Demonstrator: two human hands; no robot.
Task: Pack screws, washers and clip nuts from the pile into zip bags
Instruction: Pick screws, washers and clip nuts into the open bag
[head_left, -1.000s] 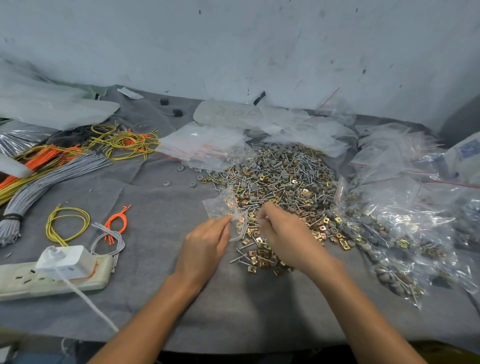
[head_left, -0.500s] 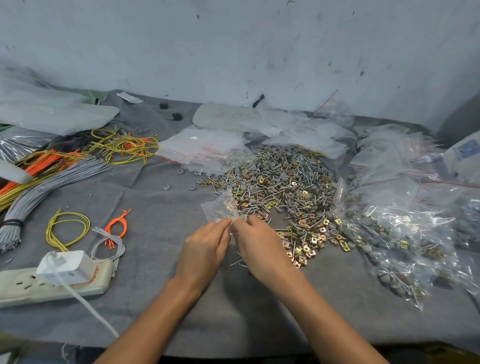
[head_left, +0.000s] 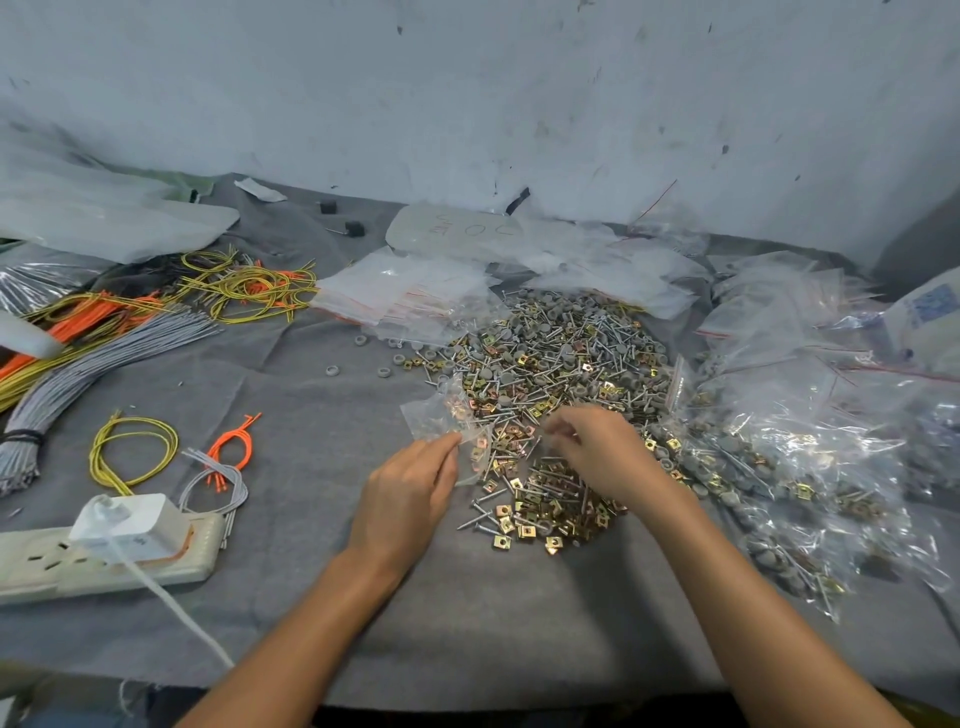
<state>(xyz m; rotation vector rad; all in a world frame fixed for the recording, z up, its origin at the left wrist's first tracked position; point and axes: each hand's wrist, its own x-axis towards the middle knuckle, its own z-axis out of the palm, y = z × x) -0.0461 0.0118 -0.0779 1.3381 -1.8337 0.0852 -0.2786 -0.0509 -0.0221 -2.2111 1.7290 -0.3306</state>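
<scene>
Hardware crowds the middle of a gray cloth (head_left: 322, 597) spread over a table, where a person sorts a pile (head_left: 561, 358) of screws, gray washers and brass-coloured clip nuts in front of a scuffed white wall (head_left: 519, 93). The left hand (head_left: 410, 493) pinches the near edge of a small clear zip bag (head_left: 441, 415), which lies at the pile's left edge with a few clip nuts visible inside it. The right hand (head_left: 608, 452) hovers just beside the bag, over the near part of the pile. Its fingers are curled and the fingertips drawn together, but blur hides whether they grip a piece. Near the hands, a smaller spread of clip nuts and screws (head_left: 540, 514) lies on the cloth. Filled bags (head_left: 779, 467) are heaped to the right, touching the pile, and a stack of empty zip bags (head_left: 410, 291) sits at its far left corner. On the left side of the cloth lie a bundle of gray wires (head_left: 104, 353), a yellow wire loop (head_left: 130, 447), orange wires (head_left: 234, 441) and a power strip (head_left: 52, 566) with a white charger (head_left: 130, 530) plugged into it.
</scene>
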